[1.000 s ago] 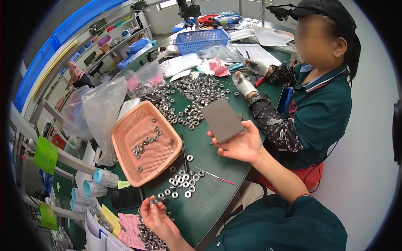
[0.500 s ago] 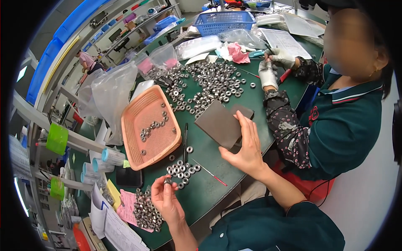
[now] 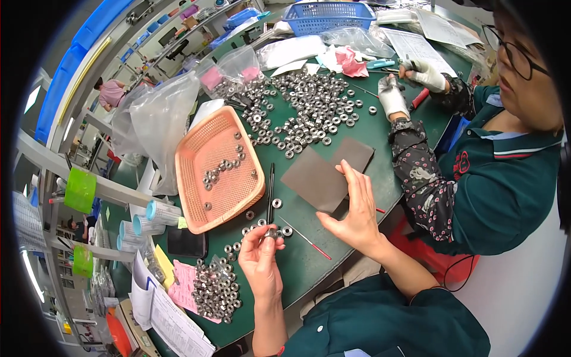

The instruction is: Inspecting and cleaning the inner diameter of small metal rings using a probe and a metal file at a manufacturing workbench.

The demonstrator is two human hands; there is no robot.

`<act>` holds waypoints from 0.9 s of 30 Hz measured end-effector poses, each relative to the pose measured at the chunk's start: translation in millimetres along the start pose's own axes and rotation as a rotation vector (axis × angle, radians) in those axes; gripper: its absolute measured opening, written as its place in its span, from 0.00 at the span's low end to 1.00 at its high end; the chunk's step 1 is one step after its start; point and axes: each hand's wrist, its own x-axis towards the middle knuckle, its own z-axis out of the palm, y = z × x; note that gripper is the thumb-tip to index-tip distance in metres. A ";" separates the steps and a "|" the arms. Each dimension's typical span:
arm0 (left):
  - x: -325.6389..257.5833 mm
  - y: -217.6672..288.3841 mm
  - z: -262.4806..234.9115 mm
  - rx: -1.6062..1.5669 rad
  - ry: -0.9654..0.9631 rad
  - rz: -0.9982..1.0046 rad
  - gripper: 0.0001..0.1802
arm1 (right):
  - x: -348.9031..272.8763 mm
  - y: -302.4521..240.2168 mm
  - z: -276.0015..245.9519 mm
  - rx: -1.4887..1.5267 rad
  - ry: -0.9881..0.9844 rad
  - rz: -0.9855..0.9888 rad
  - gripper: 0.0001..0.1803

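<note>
My left hand [image 3: 262, 271] pinches a small metal bearing [image 3: 272, 233] between thumb and fingertips, just over a few loose bearings on the table. My right hand [image 3: 358, 220] grips a flat grey-brown square piece [image 3: 314, 178] across its width, thumb at the lower-left edge and fingers at the upper-right one. A second grey-brown piece [image 3: 358, 152] lies partly behind it. A large heap of bearings [image 3: 309, 110] spreads over the far table. Another pile of bearings [image 3: 214, 291] sits left of my left hand. Several more lie in an orange mesh basket [image 3: 248, 205].
Beside the basket lie dark slim rods [image 3: 271, 190] and a thin red-handled tool [image 3: 312, 245]. Printed papers [image 3: 172, 309] cover the near left. A co-worker with gloved hands [image 3: 392, 98] sits at the right, near a blue basket [image 3: 329, 21] at the back.
The view has shifted. My left hand has moved right with its bearing, over the loose ones. The square piece in my right hand has come nearer, uncovering more of the second piece.
</note>
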 end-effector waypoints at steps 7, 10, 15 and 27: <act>8.2 -7.1 -5.6 -0.048 -0.018 -0.032 0.11 | -0.8 -7.7 4.0 -0.012 -0.051 0.017 0.51; 7.3 -8.6 -8.9 -0.133 -0.021 -0.100 0.11 | -4.3 -13.2 3.7 0.017 -0.091 0.016 0.51; 6.4 -11.5 -11.2 -0.215 -0.031 -0.163 0.11 | -9.7 -22.0 5.7 0.081 -0.144 0.015 0.51; 6.5 -12.7 -9.0 -0.293 -0.034 -0.182 0.11 | -9.6 -24.1 2.2 0.089 -0.174 -0.021 0.52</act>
